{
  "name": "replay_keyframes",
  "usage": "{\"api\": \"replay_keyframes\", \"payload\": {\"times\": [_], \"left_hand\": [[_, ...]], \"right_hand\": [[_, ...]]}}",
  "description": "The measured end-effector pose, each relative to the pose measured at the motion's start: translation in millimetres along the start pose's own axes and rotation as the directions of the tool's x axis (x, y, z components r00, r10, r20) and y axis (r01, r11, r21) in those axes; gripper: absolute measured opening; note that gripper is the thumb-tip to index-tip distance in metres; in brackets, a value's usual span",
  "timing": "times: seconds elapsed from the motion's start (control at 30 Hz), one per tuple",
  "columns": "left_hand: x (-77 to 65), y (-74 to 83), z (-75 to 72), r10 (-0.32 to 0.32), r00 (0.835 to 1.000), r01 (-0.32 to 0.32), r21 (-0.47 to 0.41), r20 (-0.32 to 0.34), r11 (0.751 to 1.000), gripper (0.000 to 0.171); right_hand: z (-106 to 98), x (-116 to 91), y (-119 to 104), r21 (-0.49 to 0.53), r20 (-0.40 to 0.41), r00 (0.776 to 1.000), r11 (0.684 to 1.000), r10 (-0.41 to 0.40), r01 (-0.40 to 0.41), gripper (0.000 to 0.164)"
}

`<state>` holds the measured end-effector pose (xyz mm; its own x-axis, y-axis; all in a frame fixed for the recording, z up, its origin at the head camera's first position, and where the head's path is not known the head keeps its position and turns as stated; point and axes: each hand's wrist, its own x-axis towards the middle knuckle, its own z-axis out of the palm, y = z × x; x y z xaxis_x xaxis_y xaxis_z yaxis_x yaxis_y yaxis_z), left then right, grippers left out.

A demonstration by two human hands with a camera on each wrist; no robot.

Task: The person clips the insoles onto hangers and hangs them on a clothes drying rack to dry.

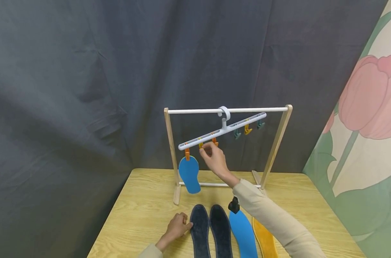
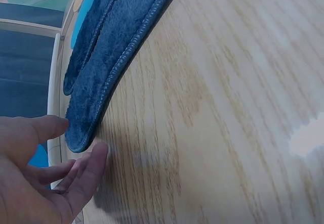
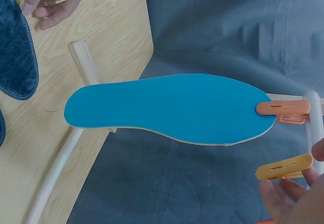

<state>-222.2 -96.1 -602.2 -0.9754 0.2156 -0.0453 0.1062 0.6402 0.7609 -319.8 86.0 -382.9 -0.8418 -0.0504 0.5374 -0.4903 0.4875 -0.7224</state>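
My right hand (image 1: 215, 160) is raised to the hanger (image 1: 198, 141), its thumb and fingers around a yellow clip (image 3: 284, 167). Beside that clip, a blue insole (image 1: 189, 175) hangs from an orange clip (image 3: 283, 107) at the hanger's left end. The hanger tilts, left end low. Down on the table, my left hand (image 1: 177, 225) is at the rounded end of a dark fuzzy insole (image 2: 109, 64). Its thumb touches the insole's edge while the other fingers lie loosely bent beside the tip. A second dark insole (image 1: 220, 229) lies alongside.
A wooden stand with a white top bar (image 1: 195, 111) carries the hanger. More clips, among them a yellow one (image 1: 247, 129), dangle along its right half. Another blue insole (image 1: 243, 234) and a yellow insole (image 1: 265, 240) lie on the table (image 1: 143, 200), partly behind my right sleeve. A dark curtain (image 1: 118, 89) hangs behind.
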Motion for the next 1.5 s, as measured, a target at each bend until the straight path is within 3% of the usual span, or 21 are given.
{"api": "replay_keyframes", "payload": {"times": [0.3, 0.73, 1.03, 1.2, 1.5], "left_hand": [[-2.0, 0.1, -0.2, -0.017, 1.0, 0.017, 0.04, 0.018, 0.999, 0.041], [-5.3, -4.3, 4.2, -0.004, 1.0, 0.004, 0.014, 0.018, 1.0, 0.036], [-6.3, -6.3, 8.7, -0.027, 1.0, 0.027, 0.077, 0.005, 0.997, 0.036], [-5.1, -6.1, 11.6, -0.059, 0.998, 0.06, 0.094, -0.012, 0.994, 0.036], [-5.7, -0.3, 12.1, -0.051, 0.998, 0.056, 0.12, -0.042, 0.991, 0.043]], "right_hand": [[-2, 1, -1, 0.024, 0.013, 1.0, 1.0, -0.013, 0.013, 0.017], [-3, -5, 3, 0.066, 0.05, 0.998, 0.997, 0.027, -0.03, 0.031], [2, -12, 6, 0.016, 0.036, 0.998, 0.998, -0.054, 0.054, 0.035], [1, -13, 3, 0.019, 0.061, 0.997, 0.998, -0.054, 0.053, 0.034], [0, -11, 4, 0.022, 0.068, 0.996, 0.998, -0.057, 0.055, 0.033]]}}
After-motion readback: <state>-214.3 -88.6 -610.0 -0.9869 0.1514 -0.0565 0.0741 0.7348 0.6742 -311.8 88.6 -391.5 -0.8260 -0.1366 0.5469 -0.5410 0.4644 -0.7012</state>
